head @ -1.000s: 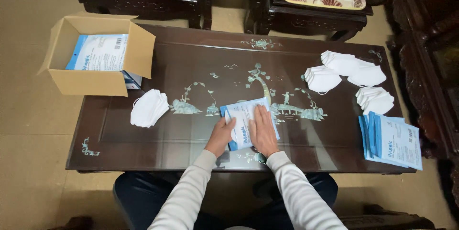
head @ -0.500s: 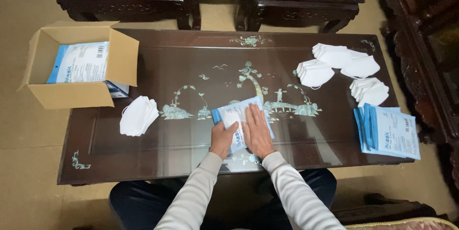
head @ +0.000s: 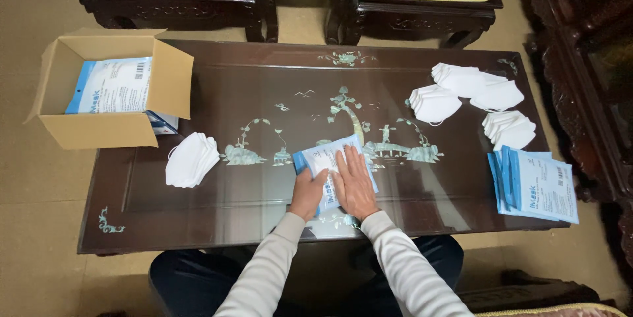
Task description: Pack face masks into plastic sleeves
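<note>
1. Head view looked straight down on a dark inlaid surface (head: 250, 93), with both hands low in the centre of the frame.
2. A blue and white pouch (head: 333, 165) lay flat on the surface just below centre, under both hands.
3. The right hand (head: 354, 184) lay palm down on the pouch, fingers straight and close together, pressing it flat.
4. The left hand (head: 308, 193) sat at the pouch's lower left edge, fingers curled; whether they pinched the edge could not be told.
5. A stack of white masks (head: 191, 159) lay on the surface left of the hands, well apart from them.
6. An open cardboard box (head: 99, 129) sat at the upper left, hanging over the surface's edge, with a blue and white packet (head: 109, 85) inside.
7. Three more mask piles (head: 468, 83) lay at the upper right.
8. A stack of blue and white pouches (head: 537, 184) lay at the right edge, below those piles.
9. Dark wooden chairs (head: 422, 0) with patterned cushions stood along the top of the frame.
</note>
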